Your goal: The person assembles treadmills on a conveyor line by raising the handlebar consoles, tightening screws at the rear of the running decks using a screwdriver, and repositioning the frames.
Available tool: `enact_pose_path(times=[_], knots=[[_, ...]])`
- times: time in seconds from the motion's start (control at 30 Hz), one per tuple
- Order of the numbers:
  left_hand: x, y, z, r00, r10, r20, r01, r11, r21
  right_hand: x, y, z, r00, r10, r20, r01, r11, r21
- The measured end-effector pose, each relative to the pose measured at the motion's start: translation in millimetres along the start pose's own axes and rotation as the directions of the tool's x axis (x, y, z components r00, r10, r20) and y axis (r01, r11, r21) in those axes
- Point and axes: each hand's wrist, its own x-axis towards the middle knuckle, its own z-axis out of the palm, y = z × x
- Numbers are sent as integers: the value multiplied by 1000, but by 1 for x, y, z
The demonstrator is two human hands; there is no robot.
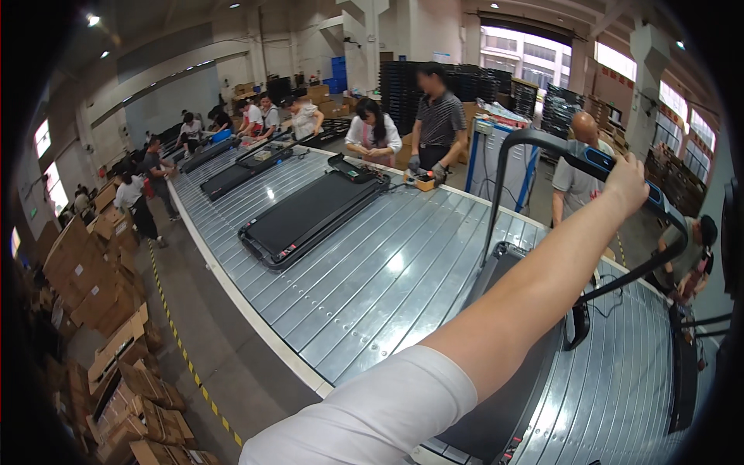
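My left arm, in a white short sleeve, reaches up and across to the right. At its end my left hand (628, 187) is closed around the top bar of a black treadmill handrail (535, 137), beside a console panel with a blue-edged display (598, 160). The handrail stands raised over a treadmill deck (496, 411), which lies on the metal-slatted table under my arm. My forearm hides much of that deck. My right hand is out of the picture.
Another black treadmill (318, 213) lies further along the slatted table (387, 291), with more beyond it. A person in gloves (439, 124) holds an orange-and-black tool (422, 180) across the table. Another person (577, 178) stands behind the handrail. Cardboard boxes (93, 271) are piled at left.
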Motion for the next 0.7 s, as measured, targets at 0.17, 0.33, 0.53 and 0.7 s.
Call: enact_pose_path(times=[0.17, 0.33, 0.53, 0.7], knots=[[31, 7, 27, 1000, -26, -10, 26, 1000, -16, 40, 1, -5, 995, 97, -35, -97, 995, 7], [53, 29, 28, 999, 7, 49, -7, 1000, 9, 76, 12, -8, 989, 141, -38, -140, 990, 29], [54, 59, 6, 993, 50, 110, -49, 999, -11, 93, 46, -14, 988, 156, 5, -156, 987, 46], [39, 77, 0, 994, 42, 104, -41, 999, -9, 92, 69, -15, 986, 160, 41, -162, 986, 50]])
